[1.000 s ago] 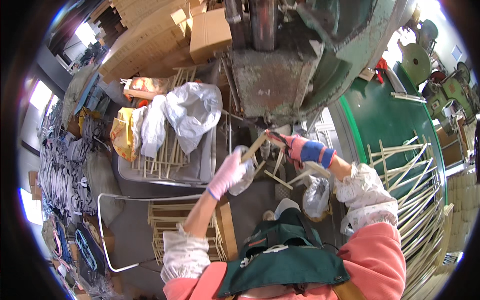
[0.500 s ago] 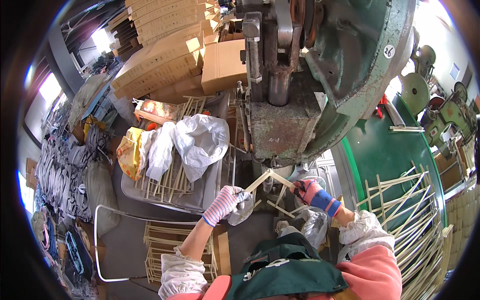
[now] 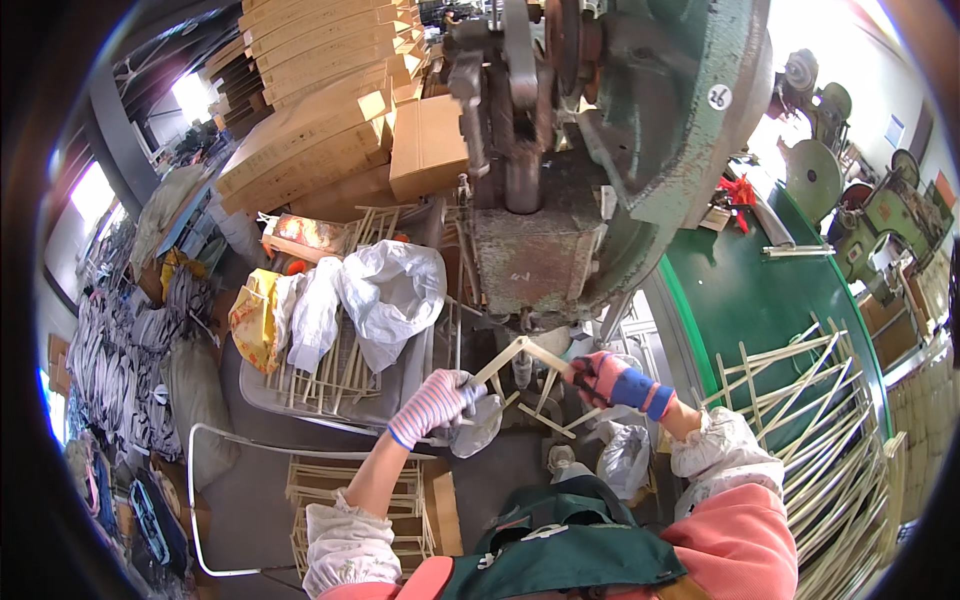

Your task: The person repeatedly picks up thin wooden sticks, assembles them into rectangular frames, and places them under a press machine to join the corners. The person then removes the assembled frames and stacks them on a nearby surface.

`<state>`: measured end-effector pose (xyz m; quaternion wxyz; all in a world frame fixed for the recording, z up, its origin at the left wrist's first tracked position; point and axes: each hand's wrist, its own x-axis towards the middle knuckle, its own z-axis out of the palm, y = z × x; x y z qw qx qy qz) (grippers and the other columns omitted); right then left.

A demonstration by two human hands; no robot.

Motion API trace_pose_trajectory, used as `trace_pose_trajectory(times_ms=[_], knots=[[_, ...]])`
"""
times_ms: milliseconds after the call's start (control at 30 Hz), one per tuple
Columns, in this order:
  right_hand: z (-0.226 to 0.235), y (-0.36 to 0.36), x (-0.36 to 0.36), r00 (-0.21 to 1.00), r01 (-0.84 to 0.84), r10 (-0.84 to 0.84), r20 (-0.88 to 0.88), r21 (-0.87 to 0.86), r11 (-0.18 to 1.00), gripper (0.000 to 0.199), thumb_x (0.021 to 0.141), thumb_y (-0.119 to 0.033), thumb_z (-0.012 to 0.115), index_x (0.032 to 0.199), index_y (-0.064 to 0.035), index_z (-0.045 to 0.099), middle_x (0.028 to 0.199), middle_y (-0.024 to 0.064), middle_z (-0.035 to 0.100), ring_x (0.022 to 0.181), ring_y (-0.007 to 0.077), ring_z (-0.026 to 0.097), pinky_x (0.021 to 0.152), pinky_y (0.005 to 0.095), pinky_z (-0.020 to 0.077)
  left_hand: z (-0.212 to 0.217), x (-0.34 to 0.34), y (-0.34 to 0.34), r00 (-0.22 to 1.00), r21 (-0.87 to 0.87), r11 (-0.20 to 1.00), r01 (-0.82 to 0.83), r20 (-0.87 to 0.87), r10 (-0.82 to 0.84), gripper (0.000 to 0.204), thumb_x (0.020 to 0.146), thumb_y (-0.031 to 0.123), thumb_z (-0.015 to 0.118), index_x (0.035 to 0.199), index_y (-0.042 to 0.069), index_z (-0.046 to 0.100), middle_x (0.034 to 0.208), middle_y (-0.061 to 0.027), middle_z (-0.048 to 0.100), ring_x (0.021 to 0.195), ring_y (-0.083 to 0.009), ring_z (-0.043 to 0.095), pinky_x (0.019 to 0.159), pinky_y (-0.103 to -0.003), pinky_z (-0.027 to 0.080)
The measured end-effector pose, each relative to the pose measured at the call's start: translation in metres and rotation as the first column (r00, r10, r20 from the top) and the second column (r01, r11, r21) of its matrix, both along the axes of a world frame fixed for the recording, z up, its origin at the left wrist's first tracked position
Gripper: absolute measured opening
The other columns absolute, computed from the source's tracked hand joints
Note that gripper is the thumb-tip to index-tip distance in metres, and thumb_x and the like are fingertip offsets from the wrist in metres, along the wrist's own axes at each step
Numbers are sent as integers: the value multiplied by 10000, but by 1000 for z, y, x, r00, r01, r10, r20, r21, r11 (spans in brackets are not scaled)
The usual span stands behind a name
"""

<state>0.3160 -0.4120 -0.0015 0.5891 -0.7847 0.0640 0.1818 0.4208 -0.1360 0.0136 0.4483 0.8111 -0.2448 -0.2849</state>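
Note:
A pale cream jointed frame (image 3: 503,358) of thin strips is held between my hands, its two upper strips meeting in a peak. My left hand (image 3: 435,405), in a striped glove, closes on the end of the left strip. On the right strip's end, my right hand (image 3: 612,381) grips in a pink and blue glove. More strips of the same colour hang below the peak, partly hidden. Just beyond the peak stands the worn green press (image 3: 535,255), its heavy block above and ahead of the frame. A translucent plastic bag (image 3: 478,428) hangs beside my left hand.
Left of the press, a grey tub (image 3: 300,400) holds pale strips and white sacks (image 3: 395,295). Many jointed frames (image 3: 810,430) lie piled on the green table (image 3: 745,300) at right. A cardboard box (image 3: 440,505) with frames sits lower left, near a bent white rail (image 3: 192,490).
The view has shifted, so the press sits further left in the picture. Both hands keep their grip on the frame, and more of its lower strips shows.

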Motion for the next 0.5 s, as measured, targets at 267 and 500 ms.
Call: trace_pose_trajectory(times_ms=[267, 500], knots=[[-16, -55, -60, 990, -28, 86, -108, 455, 890, 326, 912, -122, 506, 1224, -25, 490, 960, 127, 645, 787, 242, 675, 591, 324, 569, 22, -63, 71, 849, -77, 962, -260, 456, 266, 459, 730, 482, 718, 722, 25, 671, 587, -39, 615, 510, -143, 562, 500, -312, 433], [-211, -131, -91, 988, 155, -155, -22, -16, 988, 453, 907, -282, 555, 1287, -52, 466, 1170, 54, 559, 1018, 209, 570, 803, 293, 489, 94, -63, 355, 475, -693, 660, -291, 494, 728, 193, 839, 228, 611, 904, 64, 532, 739, -17, 510, 584, -85, 471, 540, -218, 397]])
